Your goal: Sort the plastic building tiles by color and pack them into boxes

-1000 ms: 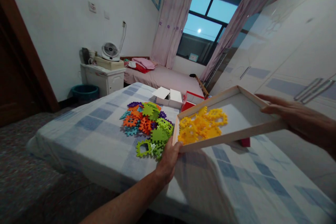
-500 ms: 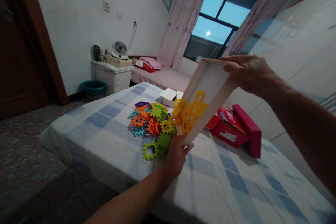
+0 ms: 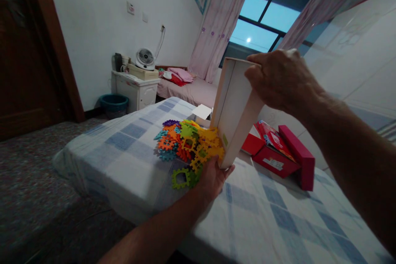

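The right hand (image 3: 280,76) was found gripping the upper end of a shallow white box tray (image 3: 236,103), with the fingers closed over its edge. The left hand (image 3: 213,177) gripped the tray's lower end; its fingertips showed beyond the bottom corner, and the thumb could not be made out. The tray stood steeply tilted, close to upright, with its open side towards the left.

Yellow gear-edged pieces (image 3: 206,144) lay bunched at the tray's lower end, directly above the left hand, and overlapped a heap of coloured pieces (image 3: 167,143) in orange, purple, teal and green. One small yellow-green patch showed against the inside of the tray near its bottom; its nature could not be determined. A lime-green square frame (image 3: 182,170) lay at the near edge of the heap, just beside the left wrist.

The heap rested on a blue-and-white checked cloth (image 3: 136,173). A white box (image 3: 204,112) stood behind the heap, partly hidden by the tray. To the right of the tray was a red box (image 3: 275,161), with a crimson cardboard part (image 3: 298,148) tilted against its far side.

A fan (image 3: 145,57) was noted above a white cabinet (image 3: 134,86) in the background.
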`<state>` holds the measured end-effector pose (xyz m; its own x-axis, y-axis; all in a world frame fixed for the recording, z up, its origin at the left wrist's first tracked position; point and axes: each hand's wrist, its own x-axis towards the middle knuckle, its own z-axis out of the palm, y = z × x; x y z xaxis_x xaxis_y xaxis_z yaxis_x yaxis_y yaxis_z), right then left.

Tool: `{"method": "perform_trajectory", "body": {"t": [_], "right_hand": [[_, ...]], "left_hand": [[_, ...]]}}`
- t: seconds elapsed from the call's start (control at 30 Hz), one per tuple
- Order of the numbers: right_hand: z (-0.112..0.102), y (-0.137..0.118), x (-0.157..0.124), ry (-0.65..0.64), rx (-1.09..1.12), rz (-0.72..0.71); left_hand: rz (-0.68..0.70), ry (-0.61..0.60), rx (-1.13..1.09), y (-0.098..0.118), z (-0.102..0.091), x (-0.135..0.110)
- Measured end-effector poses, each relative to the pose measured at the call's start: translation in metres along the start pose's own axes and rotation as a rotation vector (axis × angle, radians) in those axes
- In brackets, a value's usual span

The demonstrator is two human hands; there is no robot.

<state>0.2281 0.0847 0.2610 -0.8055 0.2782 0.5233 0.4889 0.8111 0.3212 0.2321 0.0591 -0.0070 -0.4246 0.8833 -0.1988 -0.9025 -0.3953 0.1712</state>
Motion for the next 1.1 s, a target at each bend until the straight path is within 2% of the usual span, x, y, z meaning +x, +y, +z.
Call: {"method": "perform_trajectory", "body": {"t": [0.1,0.17,0.33,0.47,0.53,0.73,0.87,1.0,1.1], "right_hand": [[0.002,0.001,-0.002,-0.075,-0.03,0.007],[-0.003,0.001,-0.005,-0.078,-0.058,0.028],[-0.021,-0.007,-0.015,0.071,-0.125,-0.003],[-0.02,-0.006,-0.017,-0.049,-0.11,0.063],[-0.02,-0.002,-0.02,-0.04,-0.139,0.097],[-0.03,0.009,-0.05,0.053,-0.266,0.047],[-0.035,0.011,-0.075,0.119,-0.221,0.037],[-0.036,0.033,-0.101,0.183,-0.115,0.11],[-0.026,0.076,-0.137,0.228,0.042,0.3]], "left_hand": [[-0.108,0.0,0.016,-0.001,-0.002,0.003],[-0.165,-0.01,0.027,-0.002,-0.001,0.004],[-0.09,-0.084,0.019,-0.003,0.004,0.003],[-0.203,-0.088,0.095,-0.008,0.0,0.002],[-0.229,-0.127,0.133,-0.009,-0.001,0.002],[-0.218,-0.175,0.203,-0.008,-0.002,0.002],[-0.219,-0.206,0.23,-0.01,-0.005,0.003],[-0.143,-0.257,0.287,-0.007,-0.008,0.004],[-0.111,-0.294,0.389,-0.004,-0.009,0.003]]}}
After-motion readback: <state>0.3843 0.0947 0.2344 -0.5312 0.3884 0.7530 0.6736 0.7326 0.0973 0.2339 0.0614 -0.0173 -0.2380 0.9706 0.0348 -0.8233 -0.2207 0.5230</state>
